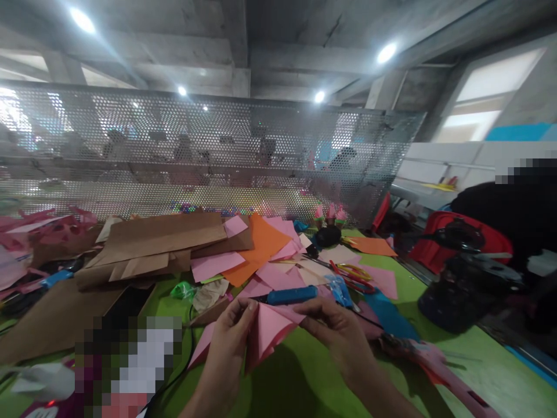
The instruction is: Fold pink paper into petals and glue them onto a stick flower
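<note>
Between my two hands is a folded piece of pink paper [272,332], its layers fanned out above the green table. My left hand [232,331] pinches its left upper edge between thumb and fingers. At the right corner, my right hand [333,331] has its fingertips closed on the paper's tip. Just behind the paper lies a blue-handled tool [292,295], whose far end I cannot make out. Loose pink sheets [278,276] and an orange sheet [261,244] are spread beyond it.
Brown paper sheets [161,235] are piled at the left. Scissors [354,273] with red and yellow handles lie right of centre. A pink glue gun [439,363] rests at the right, near a dark container [461,296]. A perforated metal screen [195,157] stands behind; a person in black [517,215] is at right.
</note>
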Motion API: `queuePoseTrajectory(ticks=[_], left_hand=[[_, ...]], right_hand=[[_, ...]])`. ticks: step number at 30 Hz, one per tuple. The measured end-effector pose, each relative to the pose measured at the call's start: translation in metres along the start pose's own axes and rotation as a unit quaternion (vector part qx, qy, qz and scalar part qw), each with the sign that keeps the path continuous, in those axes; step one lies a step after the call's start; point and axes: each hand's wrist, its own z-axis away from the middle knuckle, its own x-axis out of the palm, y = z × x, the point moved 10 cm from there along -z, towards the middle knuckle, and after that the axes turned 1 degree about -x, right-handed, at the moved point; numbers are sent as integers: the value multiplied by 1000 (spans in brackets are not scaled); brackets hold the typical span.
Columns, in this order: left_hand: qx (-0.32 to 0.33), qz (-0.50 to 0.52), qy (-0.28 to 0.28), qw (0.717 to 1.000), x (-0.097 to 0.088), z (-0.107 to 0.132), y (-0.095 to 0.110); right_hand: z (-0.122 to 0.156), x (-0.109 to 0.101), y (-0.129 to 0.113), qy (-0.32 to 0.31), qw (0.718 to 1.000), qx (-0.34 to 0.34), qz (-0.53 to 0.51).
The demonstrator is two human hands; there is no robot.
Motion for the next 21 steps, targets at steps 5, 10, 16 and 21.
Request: queuePoseTrajectory(ticks=[5, 10, 16, 21], left_hand=[[55, -64, -3, 996, 4, 6, 13], [123, -172, 35, 977, -6, 9, 31], [197, -292, 41, 935, 2, 14, 49], [244, -364, -19, 899, 21, 26, 46]], right_hand=[[0, 0, 14, 8, 994, 72, -86], [-2, -5, 11, 10, 992, 73, -103], [7, 14, -10, -84, 996, 19, -30], [14, 31, -6, -129, 991, 18, 43]])
